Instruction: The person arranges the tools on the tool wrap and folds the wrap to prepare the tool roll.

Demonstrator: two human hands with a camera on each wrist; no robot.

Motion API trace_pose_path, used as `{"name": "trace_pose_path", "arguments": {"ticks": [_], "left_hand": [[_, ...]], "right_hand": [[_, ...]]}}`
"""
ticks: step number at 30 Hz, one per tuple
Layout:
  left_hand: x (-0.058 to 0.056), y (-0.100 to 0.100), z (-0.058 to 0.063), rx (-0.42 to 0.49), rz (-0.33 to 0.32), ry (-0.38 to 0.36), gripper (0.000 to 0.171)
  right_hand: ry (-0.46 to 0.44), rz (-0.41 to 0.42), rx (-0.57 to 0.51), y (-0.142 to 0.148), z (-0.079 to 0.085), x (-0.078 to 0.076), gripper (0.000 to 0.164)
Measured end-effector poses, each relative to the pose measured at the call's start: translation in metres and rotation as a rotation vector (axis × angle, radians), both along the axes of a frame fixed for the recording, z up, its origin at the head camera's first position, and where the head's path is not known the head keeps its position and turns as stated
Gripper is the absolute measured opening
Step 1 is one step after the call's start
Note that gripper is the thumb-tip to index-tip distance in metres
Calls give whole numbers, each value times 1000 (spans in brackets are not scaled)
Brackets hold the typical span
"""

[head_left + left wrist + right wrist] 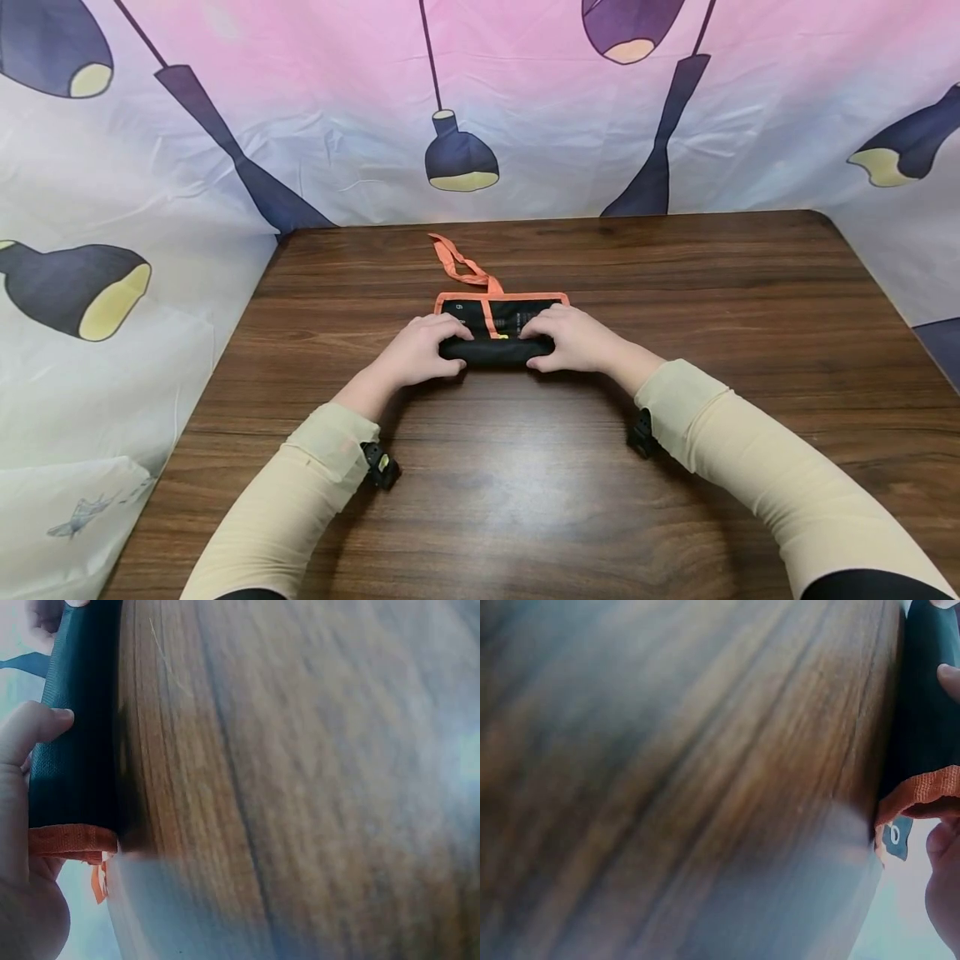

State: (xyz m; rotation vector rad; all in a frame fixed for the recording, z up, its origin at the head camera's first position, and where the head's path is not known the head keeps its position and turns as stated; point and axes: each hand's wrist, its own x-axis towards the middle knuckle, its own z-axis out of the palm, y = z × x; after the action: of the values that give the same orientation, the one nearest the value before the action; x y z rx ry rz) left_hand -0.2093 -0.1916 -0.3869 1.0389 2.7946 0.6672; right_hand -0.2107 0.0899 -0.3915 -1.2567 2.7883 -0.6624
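Observation:
A black fabric tool roll (491, 353) with orange edging lies on the table, its near part rolled into a thick tube. Beyond the tube a flat flap shows small pale printed marks and an orange band down its middle. My left hand (422, 350) grips the tube's left end, thumb in front and fingers over the top. At the opposite end my right hand (576, 340) holds it the same way. In the left wrist view the thumb presses the black tube (79, 757). The right wrist view shows the tube's orange-edged end (922, 787) beside the hand.
An orange tie strap (457, 265) trails from the flap's far edge toward the back of the brown wooden table (517, 467). Behind the table hangs a cloth (360, 150) printed with lamps. Small black devices (381, 467) sit at both wrists.

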Motion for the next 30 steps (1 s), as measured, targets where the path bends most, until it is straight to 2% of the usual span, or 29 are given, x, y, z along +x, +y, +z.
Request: {"name": "trace_pose_path", "arguments": {"ticks": [6, 15, 22, 25, 30], "left_hand": [[1, 2, 3, 2, -7, -44, 33], [-4, 5, 7, 54, 22, -135, 31], [-8, 8, 10, 53, 55, -222, 32], [-11, 9, 10, 50, 58, -240, 32], [-16, 10, 12, 68, 65, -259, 30]], "right_hand": [[-102, -3, -20, 4, 2, 0, 33], [-247, -45, -38, 11, 2, -4, 34], [-465, -104, -80, 20, 2, -9, 33], [-408, -109, -89, 20, 2, -7, 37], [-51, -18, -91, 13, 4, -1, 38]]}}
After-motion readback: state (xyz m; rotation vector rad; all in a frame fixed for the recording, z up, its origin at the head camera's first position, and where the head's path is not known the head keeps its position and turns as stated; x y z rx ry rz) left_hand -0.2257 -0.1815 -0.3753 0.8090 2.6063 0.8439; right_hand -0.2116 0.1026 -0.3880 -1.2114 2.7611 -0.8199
